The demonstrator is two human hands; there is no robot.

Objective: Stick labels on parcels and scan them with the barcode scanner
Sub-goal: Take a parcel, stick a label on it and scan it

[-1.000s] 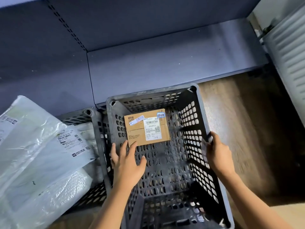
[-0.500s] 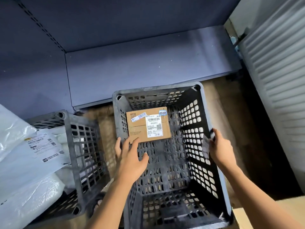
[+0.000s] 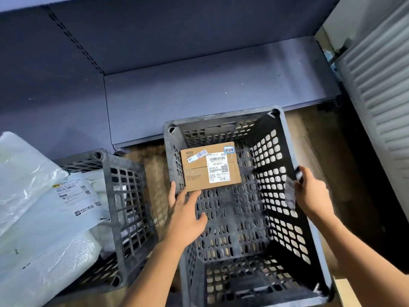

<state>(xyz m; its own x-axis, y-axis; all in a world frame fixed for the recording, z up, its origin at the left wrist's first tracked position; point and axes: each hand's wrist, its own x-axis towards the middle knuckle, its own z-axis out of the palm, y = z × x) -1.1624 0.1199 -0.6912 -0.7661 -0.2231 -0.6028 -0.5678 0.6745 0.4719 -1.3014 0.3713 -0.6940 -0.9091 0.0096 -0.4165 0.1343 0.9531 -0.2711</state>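
Inside the grey crate [image 3: 221,120], head view, 1 cardboard parcel [image 3: 199,173] lies flat at the far end, already labelled. Left hand [image 3: 186,216] is flat with straight fingers at the parcel's near edge. Right hand [image 3: 309,191] grips the crate's right rim and pinches a label slip [image 3: 290,192]. No scanner is visible; scanning is judged outstanding.

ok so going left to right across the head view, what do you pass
white bagged parcels → small grey crate → cardboard box → right hand, gripping the rim of the big crate → white slatted shutter
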